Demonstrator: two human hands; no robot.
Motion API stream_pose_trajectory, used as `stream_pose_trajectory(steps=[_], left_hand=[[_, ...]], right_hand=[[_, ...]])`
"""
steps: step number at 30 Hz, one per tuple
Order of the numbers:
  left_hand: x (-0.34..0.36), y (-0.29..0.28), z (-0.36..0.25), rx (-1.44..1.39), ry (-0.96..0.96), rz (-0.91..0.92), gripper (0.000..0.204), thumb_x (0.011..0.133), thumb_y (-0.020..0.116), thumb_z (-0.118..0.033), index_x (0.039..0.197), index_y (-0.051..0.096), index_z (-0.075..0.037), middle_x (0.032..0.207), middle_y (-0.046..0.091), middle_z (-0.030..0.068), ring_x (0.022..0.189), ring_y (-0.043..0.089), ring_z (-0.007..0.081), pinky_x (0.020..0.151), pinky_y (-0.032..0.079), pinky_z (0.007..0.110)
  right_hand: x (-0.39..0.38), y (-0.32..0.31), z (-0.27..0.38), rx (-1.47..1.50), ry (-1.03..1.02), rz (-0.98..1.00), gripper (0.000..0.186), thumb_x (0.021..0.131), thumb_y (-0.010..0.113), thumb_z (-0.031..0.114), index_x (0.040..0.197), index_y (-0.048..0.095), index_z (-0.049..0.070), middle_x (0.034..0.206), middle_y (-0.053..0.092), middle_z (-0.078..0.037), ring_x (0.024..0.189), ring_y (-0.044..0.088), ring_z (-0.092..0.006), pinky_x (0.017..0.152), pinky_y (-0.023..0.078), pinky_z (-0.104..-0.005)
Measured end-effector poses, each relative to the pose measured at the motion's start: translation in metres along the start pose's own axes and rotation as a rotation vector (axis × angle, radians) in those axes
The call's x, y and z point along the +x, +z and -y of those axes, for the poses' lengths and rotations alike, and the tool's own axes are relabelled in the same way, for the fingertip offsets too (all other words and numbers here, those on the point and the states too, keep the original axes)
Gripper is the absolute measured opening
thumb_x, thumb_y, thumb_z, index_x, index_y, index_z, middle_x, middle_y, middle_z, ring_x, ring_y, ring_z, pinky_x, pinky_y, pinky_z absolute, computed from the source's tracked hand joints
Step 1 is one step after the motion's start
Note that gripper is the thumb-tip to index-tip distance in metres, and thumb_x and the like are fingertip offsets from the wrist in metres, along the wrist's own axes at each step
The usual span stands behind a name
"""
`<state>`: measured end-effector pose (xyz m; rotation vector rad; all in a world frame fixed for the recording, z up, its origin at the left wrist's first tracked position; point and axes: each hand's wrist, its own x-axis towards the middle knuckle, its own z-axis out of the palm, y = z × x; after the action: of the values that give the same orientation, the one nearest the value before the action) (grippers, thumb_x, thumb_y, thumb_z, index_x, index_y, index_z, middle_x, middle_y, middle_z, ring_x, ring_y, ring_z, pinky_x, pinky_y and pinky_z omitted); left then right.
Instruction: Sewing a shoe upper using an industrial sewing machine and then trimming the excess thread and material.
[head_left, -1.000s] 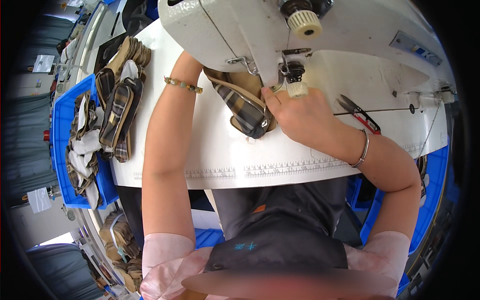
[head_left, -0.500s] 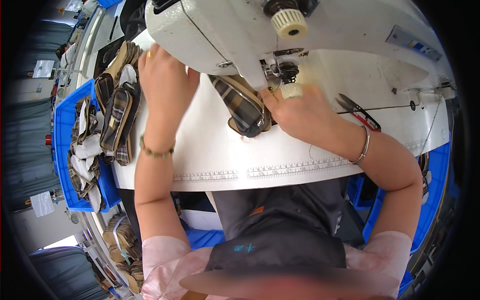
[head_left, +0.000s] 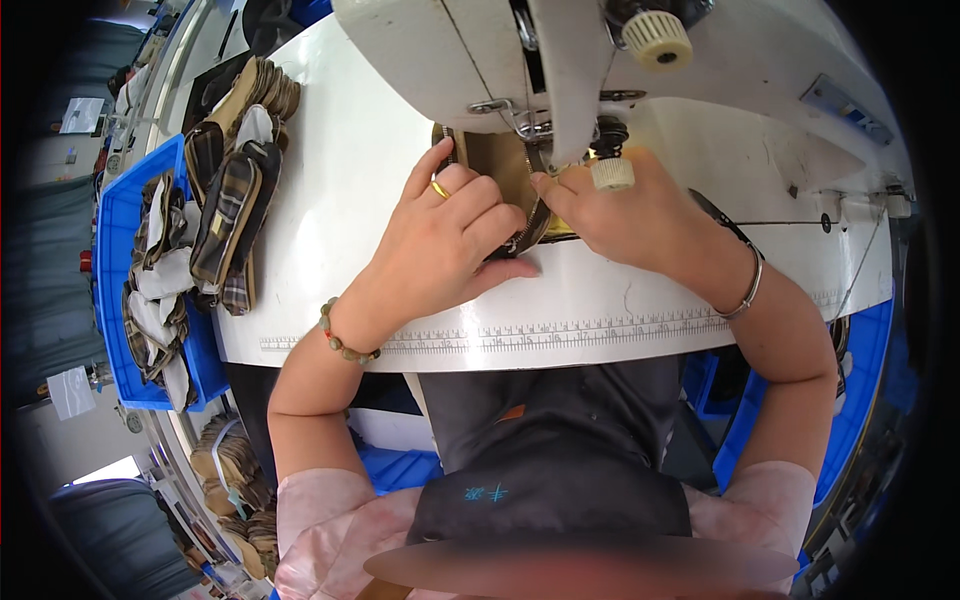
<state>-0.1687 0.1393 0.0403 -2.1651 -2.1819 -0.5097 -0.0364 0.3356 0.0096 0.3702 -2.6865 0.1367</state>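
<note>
A zippered plaid pouch piece [head_left: 492,165] lies on the white table under the head of a sewing machine [head_left: 450,60]. Its tan inner side faces up between two zipper edges. My left hand [head_left: 430,235] is over the near left part of the piece, index finger along the left zipper edge, other fingers curled on it and thumb pointing right. Thumb and finger of my right hand [head_left: 640,215] pinch the right zipper edge close to the presser foot. The machine's head hides the far end of the pouch.
At the left, a stack of plaid pouch pieces [head_left: 235,200] stands beside a blue bin [head_left: 110,270] holding more pieces. Snips [head_left: 722,215] lie partly hidden behind my right wrist. A printed ruler [head_left: 560,333] runs along the near table edge. Another blue bin [head_left: 860,370] is at the right.
My left hand has come from the stack side, rightward and nearer, onto the pouch piece. The piece now shows its tan inside instead of its plaid face. My right hand stays by the presser foot.
</note>
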Motion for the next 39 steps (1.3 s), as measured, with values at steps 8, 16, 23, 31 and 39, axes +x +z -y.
stream_pose_trajectory(steps=[8,16,23,31,39], left_hand=[[0.005,0.003,-0.006,0.022,0.052,-0.105,0.028,0.071,0.082,-0.026,0.092,0.066,-0.016,0.09,0.061,-0.0024,0.097,0.06,0.0189,0.113,0.028,0.054],[0.002,0.006,-0.007,-0.096,-0.002,-0.082,0.038,0.077,0.078,-0.014,0.113,0.065,-0.015,0.086,0.063,-0.0014,0.093,0.061,0.0198,0.112,0.029,0.054],[0.001,0.0,-0.012,-0.211,-0.127,-0.092,0.04,0.074,0.077,-0.009,0.113,0.066,-0.014,0.081,0.062,-0.0019,0.088,0.061,0.0202,0.113,0.028,0.055],[0.001,0.011,-0.024,0.18,-0.073,-0.27,0.017,0.071,0.078,-0.011,0.087,0.073,-0.012,0.082,0.061,-0.004,0.087,0.06,0.0166,0.111,0.031,0.057],[0.006,0.023,-0.02,0.055,0.03,-0.226,0.024,0.065,0.078,-0.007,0.089,0.073,-0.01,0.083,0.059,-0.001,0.086,0.059,0.0196,0.102,0.042,0.046]], right_hand=[[-0.004,-0.005,0.016,-0.049,-0.087,-0.053,0.006,0.072,0.065,0.009,0.074,0.061,0.005,0.062,0.057,-0.005,0.053,0.06,-0.0199,0.047,0.048,-0.0325],[-0.006,-0.017,0.026,0.004,-0.117,-0.118,0.009,0.07,0.067,0.013,0.073,0.061,0.007,0.062,0.055,-0.003,0.053,0.06,-0.0154,0.046,0.047,-0.0296],[-0.008,-0.004,0.028,-0.004,-0.098,-0.063,0.01,0.067,0.067,0.013,0.072,0.06,0.007,0.061,0.055,-0.001,0.054,0.061,-0.0153,0.047,0.048,-0.0296],[-0.014,-0.001,0.041,-0.005,-0.041,-0.014,0.009,0.068,0.066,0.012,0.07,0.06,0.005,0.058,0.052,-0.004,0.051,0.059,-0.0159,0.046,0.047,-0.0306],[-0.024,-0.015,0.061,-0.147,-0.05,0.172,0.031,0.074,0.065,0.009,0.101,0.071,-0.004,0.063,0.053,0.0,0.055,0.055,-0.0122,0.047,0.042,-0.0271]])
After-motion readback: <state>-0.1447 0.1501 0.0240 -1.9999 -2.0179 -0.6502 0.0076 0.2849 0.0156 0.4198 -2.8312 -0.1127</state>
